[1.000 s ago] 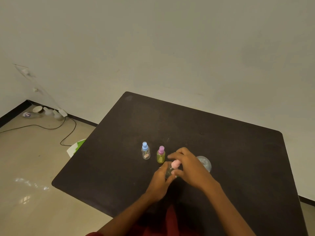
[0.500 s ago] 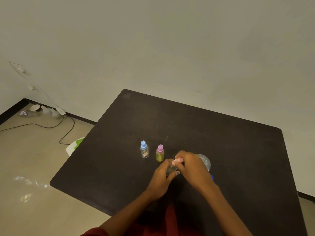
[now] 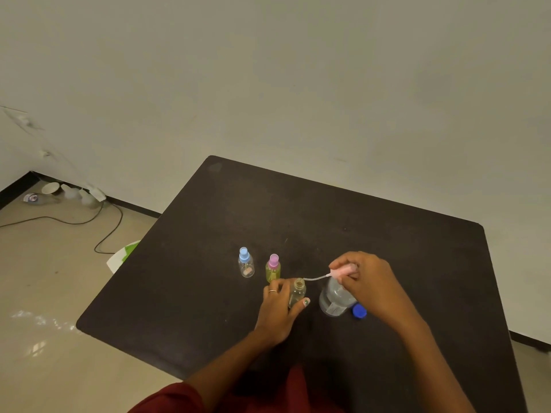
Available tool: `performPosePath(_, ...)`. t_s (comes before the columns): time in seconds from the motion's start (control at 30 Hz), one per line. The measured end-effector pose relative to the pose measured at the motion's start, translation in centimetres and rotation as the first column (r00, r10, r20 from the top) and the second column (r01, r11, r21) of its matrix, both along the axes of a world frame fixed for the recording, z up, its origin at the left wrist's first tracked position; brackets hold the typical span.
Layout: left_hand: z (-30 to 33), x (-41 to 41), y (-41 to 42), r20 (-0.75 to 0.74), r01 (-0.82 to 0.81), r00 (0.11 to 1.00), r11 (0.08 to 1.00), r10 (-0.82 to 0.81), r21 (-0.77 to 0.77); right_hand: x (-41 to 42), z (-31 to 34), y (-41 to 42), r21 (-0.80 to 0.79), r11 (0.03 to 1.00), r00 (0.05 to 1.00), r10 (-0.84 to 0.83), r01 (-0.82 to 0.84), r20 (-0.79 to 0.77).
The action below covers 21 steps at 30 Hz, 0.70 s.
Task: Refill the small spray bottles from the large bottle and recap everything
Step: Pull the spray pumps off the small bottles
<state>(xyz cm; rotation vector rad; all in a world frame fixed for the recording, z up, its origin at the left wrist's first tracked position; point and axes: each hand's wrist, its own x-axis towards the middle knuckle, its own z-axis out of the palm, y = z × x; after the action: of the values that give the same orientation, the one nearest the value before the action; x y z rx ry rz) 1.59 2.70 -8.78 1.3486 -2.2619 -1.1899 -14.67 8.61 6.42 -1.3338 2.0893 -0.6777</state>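
My left hand grips a small clear spray bottle that stands upright on the dark table with its neck uncovered. My right hand holds that bottle's pink spray head up and to the right, its thin dip tube trailing back toward the neck. Below my right hand stands the large clear bottle, partly hidden. Its blue cap lies on the table beside it. A blue-capped small bottle and a pink-capped yellow one stand capped to the left.
The table's left edge drops to a tiled floor with a black cable, some cups and bottles by the wall corner, and a white-green object under the table edge. A plain wall runs behind.
My right hand has pulled the pink spray head out of the small bottle and moved it right, over the large bottle. My left hand still holds the small bottle.
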Motion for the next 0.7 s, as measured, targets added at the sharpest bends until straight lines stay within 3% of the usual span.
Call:
performPosePath(0.13, -0.5, 0.1, -0.2, 0.018, -0.028, 0.999, 0.999, 0.027, 0.035, -0.7, 0.4, 0.6, -0.066, 0.991, 0.987, -0.112, 0.12, 0.117)
performPosePath(0.3, -1.0, 0.0, -0.4, -0.094, -0.045, 0.994, 0.998, 0.049, 0.054, 1.2, -0.9, 0.6, -0.132, 0.968, 0.957, -0.181, 0.214, 0.228)
performPosePath(0.5, -1.5, 0.1, -0.4, -0.108, -0.084, 0.99, 0.993, 0.093, 0.087, 4.7, -5.8, 0.8, 0.054, 0.998, 0.992, 0.006, -0.013, 0.122)
performPosePath(0.7, -2.0, 1.0, 0.0, -0.16, -0.131, 0.977, 0.989, 0.139, 0.064, 6.1, -10.7, 1.7, 0.175, 0.983, 0.998, 0.053, -0.048, -0.022)
